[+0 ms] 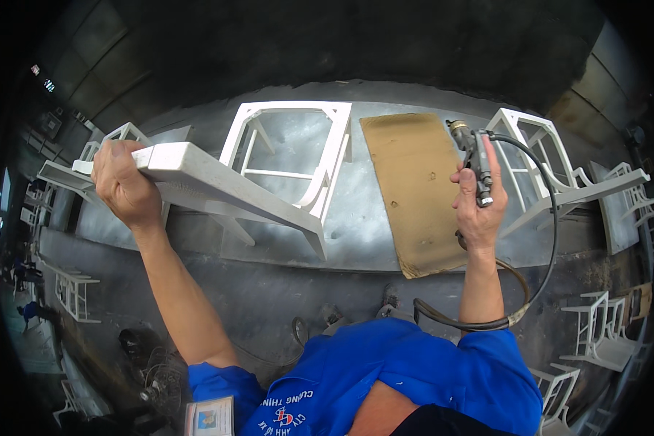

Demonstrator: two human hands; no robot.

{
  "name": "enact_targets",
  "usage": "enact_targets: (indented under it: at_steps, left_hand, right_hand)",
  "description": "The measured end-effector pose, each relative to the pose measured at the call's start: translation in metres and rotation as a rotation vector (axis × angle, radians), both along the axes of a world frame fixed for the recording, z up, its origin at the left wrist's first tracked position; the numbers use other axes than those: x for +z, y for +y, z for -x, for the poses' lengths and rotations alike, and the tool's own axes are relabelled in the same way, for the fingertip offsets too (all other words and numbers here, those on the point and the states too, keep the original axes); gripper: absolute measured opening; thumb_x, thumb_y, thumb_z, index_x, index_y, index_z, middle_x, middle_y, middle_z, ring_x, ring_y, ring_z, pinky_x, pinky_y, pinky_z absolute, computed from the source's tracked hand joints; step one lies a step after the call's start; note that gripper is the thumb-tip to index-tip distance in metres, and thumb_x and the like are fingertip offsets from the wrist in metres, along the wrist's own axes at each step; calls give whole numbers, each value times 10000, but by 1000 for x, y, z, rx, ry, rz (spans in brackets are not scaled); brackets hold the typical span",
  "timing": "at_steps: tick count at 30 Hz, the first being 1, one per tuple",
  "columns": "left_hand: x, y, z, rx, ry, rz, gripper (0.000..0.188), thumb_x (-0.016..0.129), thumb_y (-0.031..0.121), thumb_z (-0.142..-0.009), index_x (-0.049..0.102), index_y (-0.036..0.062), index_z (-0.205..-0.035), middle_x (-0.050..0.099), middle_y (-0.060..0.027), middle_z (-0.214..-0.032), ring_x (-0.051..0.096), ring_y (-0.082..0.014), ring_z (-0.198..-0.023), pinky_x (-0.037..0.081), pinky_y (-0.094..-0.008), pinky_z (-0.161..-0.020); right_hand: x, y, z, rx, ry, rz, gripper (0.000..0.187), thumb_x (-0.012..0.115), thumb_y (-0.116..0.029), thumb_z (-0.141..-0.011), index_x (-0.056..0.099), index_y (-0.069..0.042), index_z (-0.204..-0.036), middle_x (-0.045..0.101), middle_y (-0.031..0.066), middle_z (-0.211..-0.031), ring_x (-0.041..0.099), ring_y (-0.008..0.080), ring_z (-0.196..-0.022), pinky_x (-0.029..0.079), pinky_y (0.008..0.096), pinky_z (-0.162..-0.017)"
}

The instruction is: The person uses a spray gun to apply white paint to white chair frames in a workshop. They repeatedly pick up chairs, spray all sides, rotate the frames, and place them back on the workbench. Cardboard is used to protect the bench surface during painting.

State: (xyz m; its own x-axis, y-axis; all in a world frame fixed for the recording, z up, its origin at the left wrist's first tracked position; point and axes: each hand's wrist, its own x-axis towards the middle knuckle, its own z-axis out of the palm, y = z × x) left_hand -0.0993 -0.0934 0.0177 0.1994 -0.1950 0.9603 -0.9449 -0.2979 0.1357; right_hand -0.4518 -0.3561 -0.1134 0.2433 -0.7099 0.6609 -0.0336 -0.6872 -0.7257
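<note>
With its fingers wrapped round the end of the white chair frame (196, 171), my left hand (128, 190) grips it at the left. The frame has an open, seatless square on its far side and a long post slanting toward me. On the right, my right hand (481, 218) is closed on a spray gun (476, 156), held above the edge of a brown cardboard sheet (407, 185). A dark hose (554, 218) loops from the gun round to my right forearm. Whether the trigger is pressed I cannot tell, and no spray shows.
Both chair and cardboard rest on a long, paint-dusted grey surface (356, 225). Another white chair frame (541, 171) stands to the right. More white frames (603, 334) are on the floor at the right, others (76, 291) at the left. A dark wall (327, 43) rises behind.
</note>
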Motion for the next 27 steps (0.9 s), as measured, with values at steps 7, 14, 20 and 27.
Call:
enact_targets:
  at_steps: [7, 14, 20, 27]
  left_hand:
    - [2, 8, -3, 31, 83, -55, 549, 354, 300, -1075, 613, -5, -699, 616, -98, -737, 541, -261, -755, 387, -408, -786]
    - [-2, 13, -13, 1, 69, -57, 533, 321, 289, -1068, 608, 7, -718, 623, -104, -759, 541, -248, -753, 396, -393, -761]
    - [-1, 15, -10, -43, 147, -25, 527, 331, 302, -1059, 629, -35, -783, 638, -132, -828, 576, -252, -802, 424, -399, -780]
    - [-17, -23, 68, 250, -12, 470, 610, 318, 389, -1110, 705, -81, -1071, 713, -177, -1040, 666, -309, -1031, 516, -433, -994]
  right_hand:
    - [-22, -16, -25, 93, -34, 107, 491, 682, -126, -993, 572, -34, -1462, 701, 85, -878, 602, 124, -699, 495, 283, -660]
    - [-7, -41, -7, -48, -77, -9, 491, 657, -131, -1019, 545, -58, -1491, 715, 30, -885, 595, 75, -689, 480, 234, -636]
    - [-9, -55, 29, -139, -115, -71, 513, 642, -142, -1032, 510, -79, -1523, 724, 70, -954, 660, 91, -767, 510, 220, -594]
    - [-21, -69, 97, -207, -101, -238, 539, 575, -106, -1051, 429, -60, -1567, 673, 119, -1088, 657, 106, -890, 494, 199, -542]
